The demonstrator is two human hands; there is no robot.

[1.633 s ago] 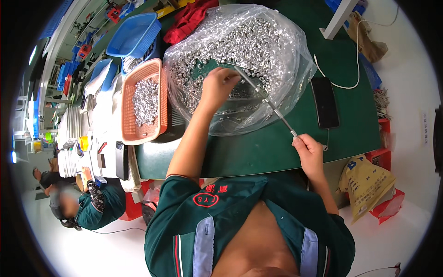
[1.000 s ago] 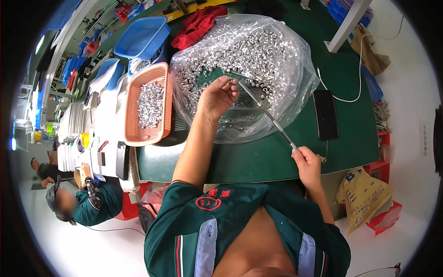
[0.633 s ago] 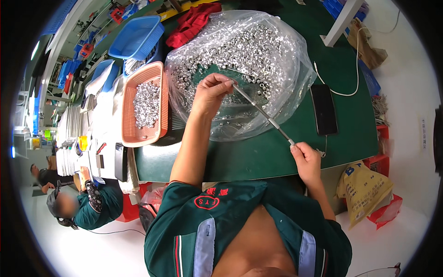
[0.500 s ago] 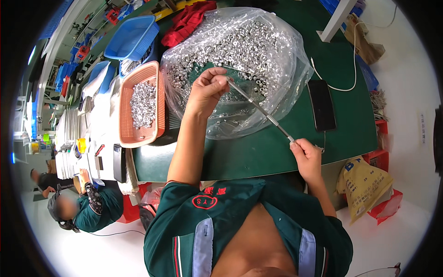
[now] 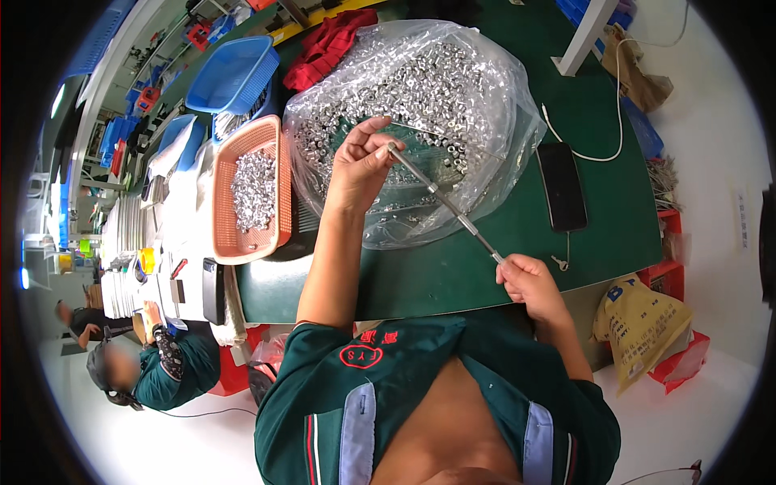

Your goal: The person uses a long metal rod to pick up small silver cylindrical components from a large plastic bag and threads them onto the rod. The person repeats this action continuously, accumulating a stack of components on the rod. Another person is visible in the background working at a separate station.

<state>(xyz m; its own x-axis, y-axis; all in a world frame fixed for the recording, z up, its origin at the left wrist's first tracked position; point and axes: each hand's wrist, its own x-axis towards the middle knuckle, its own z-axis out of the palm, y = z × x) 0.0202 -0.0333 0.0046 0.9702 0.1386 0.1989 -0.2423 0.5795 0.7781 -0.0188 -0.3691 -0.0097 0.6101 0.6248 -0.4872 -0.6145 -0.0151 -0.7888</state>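
Overhead, in the head view, a slim metal rod is held aslant above the near right part of a clear plastic bag. Its lower end is gripped by the right hand, with thumb and fingers clamped on it near the front edge of the green tabletop. Its upper end is met by the thumb of the left hand, whose forefinger is raised and curled; whether a small part is pinched there cannot be told. The two hands are held well apart, joined only by the rod.

Beneath and beyond, the opened-out bag is strewn with small silvery metal parts. More such pieces are contained in a peach-coloured plastic basket, set just beside the bag at left. Behind it, a blue basket is seen, and a crumpled red cloth is lodged near the bag's far left edge. To the right of the bag, a dark phone is laid flat near a looped white cable. Past the right edge, a yellow printed sack is seen. At far left, a co-worker is seated, dressed in green.
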